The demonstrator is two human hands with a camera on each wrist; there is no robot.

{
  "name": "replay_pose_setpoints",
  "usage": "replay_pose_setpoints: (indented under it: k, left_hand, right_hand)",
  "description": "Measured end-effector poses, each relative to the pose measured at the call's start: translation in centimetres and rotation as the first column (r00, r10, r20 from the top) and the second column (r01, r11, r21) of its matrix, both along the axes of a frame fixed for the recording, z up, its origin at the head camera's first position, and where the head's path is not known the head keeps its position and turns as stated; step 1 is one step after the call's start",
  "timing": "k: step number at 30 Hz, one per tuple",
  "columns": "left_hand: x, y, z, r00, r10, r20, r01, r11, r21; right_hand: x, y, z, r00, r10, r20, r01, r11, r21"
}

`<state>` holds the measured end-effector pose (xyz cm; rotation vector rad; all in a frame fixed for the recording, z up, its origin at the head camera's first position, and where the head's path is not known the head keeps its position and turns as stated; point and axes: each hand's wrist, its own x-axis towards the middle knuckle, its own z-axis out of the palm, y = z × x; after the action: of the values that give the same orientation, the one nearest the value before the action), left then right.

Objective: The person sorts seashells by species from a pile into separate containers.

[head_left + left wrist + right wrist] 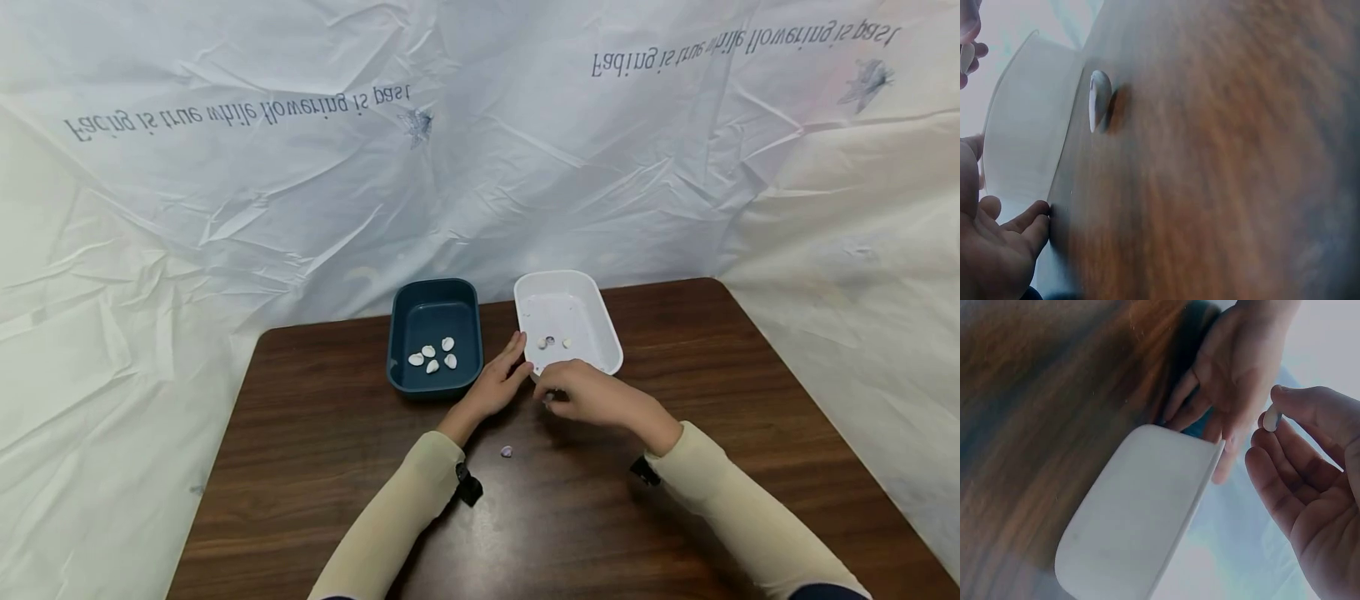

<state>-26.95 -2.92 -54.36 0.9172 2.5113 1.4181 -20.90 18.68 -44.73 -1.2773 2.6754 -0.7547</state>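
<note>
My right hand (596,396) pinches a small pale seashell (1272,419) between thumb and fingertip, just off the front rim of the white plastic tray (609,329). Against that tray's left front corner, my left hand (491,387) rests with its fingers mostly straight. Two pale shells and a darker one (551,340) lie inside the white tray. A purplish seashell (507,452) sits on the table between my forearms; the left wrist view shows a shell (1100,101) close up.
Left of my left hand stands a dark blue tray (395,333) holding several white shells (447,343). Both trays are near the back edge of the brown wooden table (315,467). A white printed sheet (480,183) hangs behind and at both sides.
</note>
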Motion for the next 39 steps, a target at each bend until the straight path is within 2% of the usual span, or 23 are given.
replay_pose_setpoints:
  k: [4,9,15,25,33,39]
  left_hand:
    - [0.0,0.0,0.0,1.0,0.014,0.001,-0.014,1.0,0.003]
    - [0.1,0.0,0.0,1.0,0.02,0.007,-0.02,1.0,0.007]
    - [0.1,0.0,0.0,1.0,0.017,0.01,-0.017,1.0,0.002]
    - [0.1,0.1,-0.2,1.0,0.016,0.026,-0.016,1.0,-0.007]
    - [0.2,0.2,-0.2,0.999,0.017,0.035,-0.017,1.0,-0.006]
    - [0.2,0.2,-0.2,1.0,0.003,0.021,-0.003,1.0,0.0]
  right_hand:
    - [-0.8,0.4,0.4,1.0,-0.008,0.012,0.008,0.999,-0.032]
    - [-2.6,1.1,0.7,1.0,-0.026,0.006,0.027,0.996,-0.085]
    - [-5.1,1.4,0.5,0.997,-0.074,0.014,0.075,0.994,-0.075]
    - [-8.2,1.5,-1.4,0.984,-0.167,0.061,0.169,0.986,-0.016]
    - [-9.5,1.6,-2.8,0.97,-0.231,0.08,0.231,0.973,0.011]
    - [-10.0,1.8,-3.9,0.969,-0.237,0.068,0.236,0.972,0.023]
